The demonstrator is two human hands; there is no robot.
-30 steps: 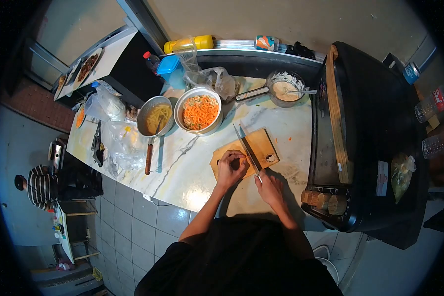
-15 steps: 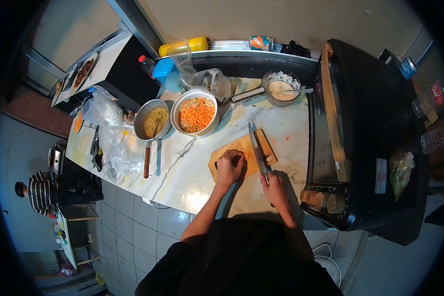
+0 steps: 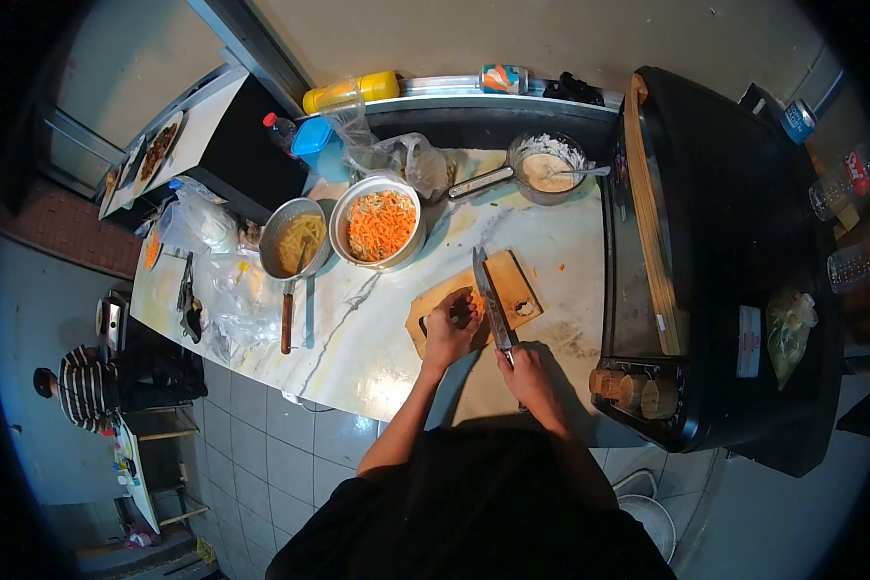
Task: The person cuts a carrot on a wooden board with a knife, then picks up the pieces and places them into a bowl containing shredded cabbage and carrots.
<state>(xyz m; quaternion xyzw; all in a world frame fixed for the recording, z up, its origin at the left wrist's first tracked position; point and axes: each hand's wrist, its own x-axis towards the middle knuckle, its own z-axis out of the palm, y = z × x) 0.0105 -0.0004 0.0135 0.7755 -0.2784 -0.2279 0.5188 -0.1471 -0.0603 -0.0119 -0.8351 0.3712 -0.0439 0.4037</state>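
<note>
My right hand (image 3: 527,379) is closed round the handle of a kitchen knife (image 3: 491,298), its blade pointing away from me across a wooden cutting board (image 3: 514,275). Just left of the blade, my left hand (image 3: 449,329) rests on the board with its fingers curled. Orange bits of carrot (image 3: 478,303) show at its fingertips against the knife; the rest of what it holds is hidden by the fingers. A small pale scrap (image 3: 524,308) lies on the board right of the blade.
Left of the board stand a pot of shredded carrot (image 3: 420,232) and a saucepan (image 3: 266,253) with yellowish strips. Behind is a pan of batter (image 3: 553,195) with a spoon. A large black appliance (image 3: 735,251) borders the right. A person in stripes (image 3: 82,387) is far left.
The knife and my right hand have shifted left, bringing the blade close to my left fingertips. The pale scrap on the board now shows more clearly. The whole view has shifted slightly.
</note>
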